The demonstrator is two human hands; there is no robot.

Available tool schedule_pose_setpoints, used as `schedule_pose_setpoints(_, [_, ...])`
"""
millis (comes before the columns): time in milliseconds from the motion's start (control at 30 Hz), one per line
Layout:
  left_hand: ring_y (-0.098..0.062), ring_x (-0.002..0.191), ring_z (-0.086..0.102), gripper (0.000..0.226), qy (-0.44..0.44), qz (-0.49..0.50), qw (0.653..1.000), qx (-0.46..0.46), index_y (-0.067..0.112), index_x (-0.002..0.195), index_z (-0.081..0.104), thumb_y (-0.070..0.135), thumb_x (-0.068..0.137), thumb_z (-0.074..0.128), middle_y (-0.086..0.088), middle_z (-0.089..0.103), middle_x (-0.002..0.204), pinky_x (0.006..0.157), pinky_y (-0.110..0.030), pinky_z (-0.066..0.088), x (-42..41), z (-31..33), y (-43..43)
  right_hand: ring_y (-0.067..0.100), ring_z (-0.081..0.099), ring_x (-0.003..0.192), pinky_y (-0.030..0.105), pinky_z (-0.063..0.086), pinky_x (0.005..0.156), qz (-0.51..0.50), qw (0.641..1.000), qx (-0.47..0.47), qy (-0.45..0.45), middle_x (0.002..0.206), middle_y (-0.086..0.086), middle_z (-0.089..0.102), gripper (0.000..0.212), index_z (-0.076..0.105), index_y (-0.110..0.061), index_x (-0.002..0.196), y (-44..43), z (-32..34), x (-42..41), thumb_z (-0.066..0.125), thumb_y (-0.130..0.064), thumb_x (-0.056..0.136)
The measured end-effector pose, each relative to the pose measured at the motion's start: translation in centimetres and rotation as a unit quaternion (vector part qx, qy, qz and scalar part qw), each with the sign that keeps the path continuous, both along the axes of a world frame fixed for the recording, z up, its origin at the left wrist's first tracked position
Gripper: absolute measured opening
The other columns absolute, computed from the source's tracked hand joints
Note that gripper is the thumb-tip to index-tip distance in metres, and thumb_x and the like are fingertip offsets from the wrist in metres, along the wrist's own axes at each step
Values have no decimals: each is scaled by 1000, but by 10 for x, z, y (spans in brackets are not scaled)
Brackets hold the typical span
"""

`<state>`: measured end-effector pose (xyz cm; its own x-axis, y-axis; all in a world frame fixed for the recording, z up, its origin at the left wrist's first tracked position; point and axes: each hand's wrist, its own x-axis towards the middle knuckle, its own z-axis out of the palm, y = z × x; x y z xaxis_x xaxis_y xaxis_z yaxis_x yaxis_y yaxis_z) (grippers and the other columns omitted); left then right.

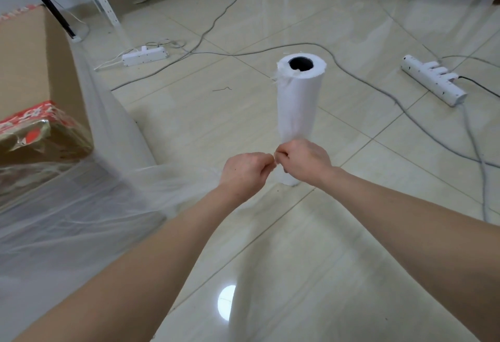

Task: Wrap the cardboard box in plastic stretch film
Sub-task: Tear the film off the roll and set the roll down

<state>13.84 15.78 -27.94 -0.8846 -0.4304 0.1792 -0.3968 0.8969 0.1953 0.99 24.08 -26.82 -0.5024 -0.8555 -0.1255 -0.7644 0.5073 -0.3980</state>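
One cardboard box [32,76] far left, film-draped; stretch film [89,206] trailing rightward to left hand [244,172], fingers curled, pinching it; right hand [304,159] touching, likewise pinching film, before upright roll [299,98]; power strip [433,81] rightmost.

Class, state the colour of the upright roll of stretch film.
The upright stretch-film roll is white; head view.

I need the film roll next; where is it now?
Head view, centre: the film roll stands upright on the floor just beyond the left hand and right hand, cardboard box to its left, power strip to its right.
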Motion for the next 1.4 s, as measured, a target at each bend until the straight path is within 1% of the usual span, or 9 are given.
schedule_pose_setpoints(167, [-25, 51, 57, 29, 44, -137, 989, -14, 16, 76, 65, 22, 87, 38, 6, 65, 68, 50, -27, 46, 17, -12, 14, 26, 62, 90, 30, 46, 70, -40, 999, 2, -5, 96, 2, 69, 27, 67, -24, 86, -2, -8, -9, 41, -25, 91])
schedule_pose_setpoints(300, [-26, 76, 63, 23, 25, 70, 987, 141, 18, 85, 62, 29, 95, 45, 0, 68, 78, 69, -40, 51, 26, -17, 2, 21, 59, 107, 30, 44, 82, 50, 998, 30, -21, 116, -3, 62, 43, 55, -41, 124, 7, -9, -3, 43, -20, 88])
schedule_pose_setpoints(433, [-27, 78, 63, 15, 67, 195, 957, 206, 17, 88, 57, 30, 91, 50, -1, 67, 78, 72, -40, 51, 26, -17, -7, 26, 57, 110, 32, 44, 84, 37, 995, 79, 51, 126, -1, 57, 32, 56, -37, 123, 5, -16, -7, 42, -28, 95])
schedule_pose_setpoints(567, [-24, 124, 43, 65, -23, 162, 985, 58, 17, 137, 39, 41, 81, 63, -3, 46, 133, 98, -36, 37, 7, -10, -4, 26, 61, 102, 29, 43, 74, 7, 997, 66, 40, 117, 0, 62, 27, 65, -32, 110, -2, -20, -7, 41, -34, 99])
schedule_pose_setpoints(667, [-20, 133, 35, 79, -100, 54, 993, -19, 19, 146, 29, 53, 81, 60, 2, 41, 142, 106, -34, 26, -12, -14, 6, 25, 61, 98, 29, 40, 70, 7, 998, 55, 33, 112, 2, 63, 26, 66, -30, 108, -3, -21, -4, 42, -34, 98])
schedule_pose_setpoints(933, [-26, 96, 59, 28, -41, 114, 990, 71, 15, 103, 68, 31, 99, 46, -4, 67, 100, 68, -31, 39, -26, -26, 1, 26, 53, 78, 29, 37, 63, 10, 998, 48, 29, 92, 3, 60, 29, 68, -26, 90, -3, -19, -3, 39, -26, 95])
schedule_pose_setpoints(1200, [-28, 54, 57, 27, 52, -95, 994, 11, 11, 73, 67, 21, 86, 46, -1, 62, 67, 47, -28, 41, 1, -33, 0, 26, 63, 79, 25, 39, 57, -53, 997, 44, -21, 85, 0, 67, 30, 53, -20, 59, -8, -30, -4, 42, -20, 86])
schedule_pose_setpoints(1300, [-23, 51, 54, 24, 23, -164, 986, 5, 13, 71, 65, 17, 84, 46, 2, 60, 65, 48, -22, 37, 10, -35, 8, 27, 66, 82, 26, 41, 59, -83, 995, 42, -28, 90, 1, 70, 24, 56, -20, 67, -10, -32, -6, 41, -21, 86])
schedule_pose_setpoints(1400, [-27, 71, 60, 14, 44, -27, 991, 127, 7, 84, 66, 14, 91, 56, 3, 62, 72, 62, -32, 46, 12, -33, 5, 24, 65, 92, 30, 50, 76, -13, 998, 38, -40, 105, -1, 68, 31, 67, -32, 100, -4, -30, -6, 40, -18, 90])
